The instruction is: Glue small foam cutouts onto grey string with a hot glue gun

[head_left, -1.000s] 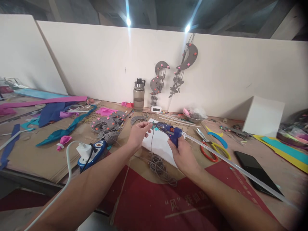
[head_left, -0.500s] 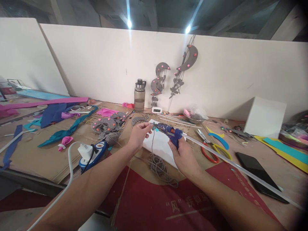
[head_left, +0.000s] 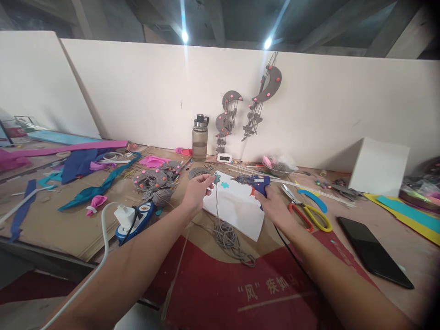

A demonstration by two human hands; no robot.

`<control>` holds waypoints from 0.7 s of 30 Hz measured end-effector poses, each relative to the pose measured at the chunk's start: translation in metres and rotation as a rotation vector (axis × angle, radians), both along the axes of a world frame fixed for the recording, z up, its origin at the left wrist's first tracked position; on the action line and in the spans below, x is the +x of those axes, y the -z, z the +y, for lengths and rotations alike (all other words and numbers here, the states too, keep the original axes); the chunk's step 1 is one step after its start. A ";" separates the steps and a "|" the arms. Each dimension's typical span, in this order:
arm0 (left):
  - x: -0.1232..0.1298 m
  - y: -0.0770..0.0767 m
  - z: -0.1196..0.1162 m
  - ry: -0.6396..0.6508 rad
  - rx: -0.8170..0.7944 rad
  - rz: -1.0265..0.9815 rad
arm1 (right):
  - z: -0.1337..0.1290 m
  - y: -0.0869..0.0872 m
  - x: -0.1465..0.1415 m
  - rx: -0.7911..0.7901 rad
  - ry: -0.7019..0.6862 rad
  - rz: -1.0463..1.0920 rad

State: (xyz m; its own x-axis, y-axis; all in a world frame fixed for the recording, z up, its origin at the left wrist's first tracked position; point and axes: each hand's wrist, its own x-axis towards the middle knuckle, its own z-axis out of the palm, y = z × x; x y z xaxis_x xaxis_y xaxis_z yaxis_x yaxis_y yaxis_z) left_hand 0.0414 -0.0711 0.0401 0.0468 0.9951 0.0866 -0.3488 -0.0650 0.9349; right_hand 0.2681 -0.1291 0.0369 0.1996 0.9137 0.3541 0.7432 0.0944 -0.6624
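Observation:
Between its thumb and fingers, my left hand (head_left: 198,192) pinches a small teal flower piece (head_left: 217,178) with a grey cord hanging from it. The cord runs down to a loose tangle of grey cord (head_left: 227,236) on the cardboard. My right hand (head_left: 271,201) is wrapped round a blue glue gun (head_left: 260,183), whose nozzle points left towards the flower piece, a short gap away. A clear glue stick extends from its rear to the right. Below the nozzle, a turquoise flower cutout (head_left: 224,185) lies on a white sheet (head_left: 237,206).
Scissors (head_left: 311,215) and a black phone (head_left: 373,250) lie at the right. A bottle (head_left: 200,140) and small clock (head_left: 224,157) stand at the back. A blue power strip (head_left: 139,220) with a white plug sits left, near grey moon decorations (head_left: 154,181) and felt strips.
The glue gun has moved right, away from the flower piece, and its stick now lies flatter. The turquoise cutout and more of the white sheet have come into sight.

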 end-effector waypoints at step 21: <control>0.002 -0.004 -0.009 -0.081 0.287 0.250 | -0.012 -0.027 -0.071 0.084 -0.353 0.567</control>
State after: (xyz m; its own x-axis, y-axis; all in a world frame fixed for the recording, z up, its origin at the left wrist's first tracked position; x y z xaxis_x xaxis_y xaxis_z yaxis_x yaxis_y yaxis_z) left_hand 0.0432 -0.0799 0.0441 0.0241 0.9333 0.3582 -0.0956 -0.3545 0.9302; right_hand 0.1975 -0.1408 0.0642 0.0696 0.9323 0.3550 0.1974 0.3359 -0.9210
